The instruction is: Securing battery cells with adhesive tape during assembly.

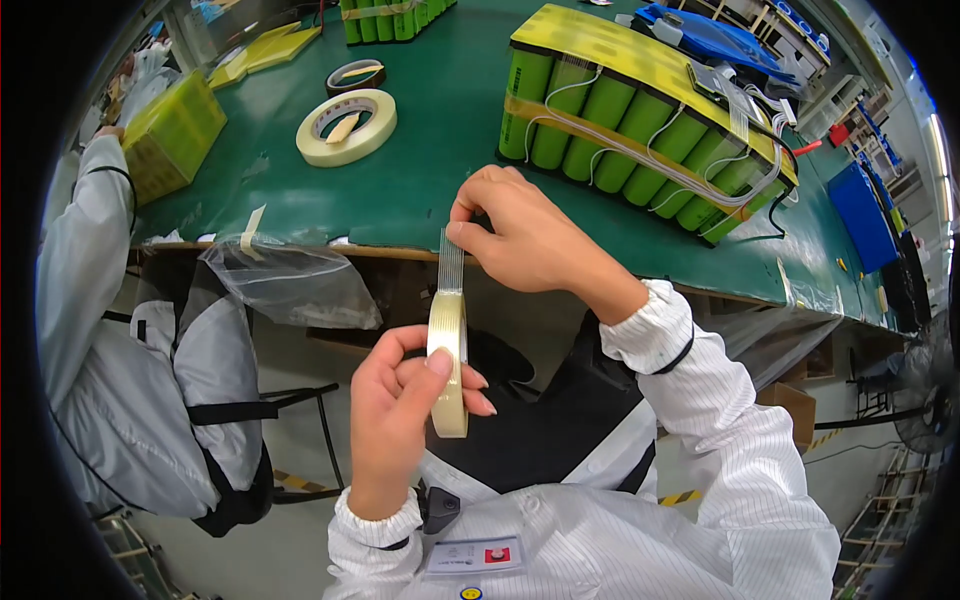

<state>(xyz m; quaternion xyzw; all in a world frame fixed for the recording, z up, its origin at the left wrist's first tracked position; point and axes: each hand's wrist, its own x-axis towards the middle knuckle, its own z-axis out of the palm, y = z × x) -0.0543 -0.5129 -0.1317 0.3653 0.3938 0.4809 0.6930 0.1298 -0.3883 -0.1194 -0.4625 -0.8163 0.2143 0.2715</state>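
Observation:
My left hand (pixel 405 405) grips a roll of pale filament tape (pixel 448 365), held edge-on in front of my chest. Pinched in the fingers of my right hand (pixel 520 235) is the free end of the tape strip (pixel 450 262), pulled up from the roll. Both hands hover just before the near edge of the green bench (pixel 430 180). Behind my right hand lies a battery pack of green cylindrical cells (pixel 640 125) with a yellow top sheet, white wires and tape bands around it.
A large roll of pale tape (pixel 347 127) and a smaller dark roll (pixel 355 75) lie on the bench. A clear plastic bag (pixel 295 280) hangs at the bench edge. A person in a white coat (pixel 120 330) works at my left beside a yellow pack (pixel 175 130). Blue packs (pixel 715 35) lie farther right.

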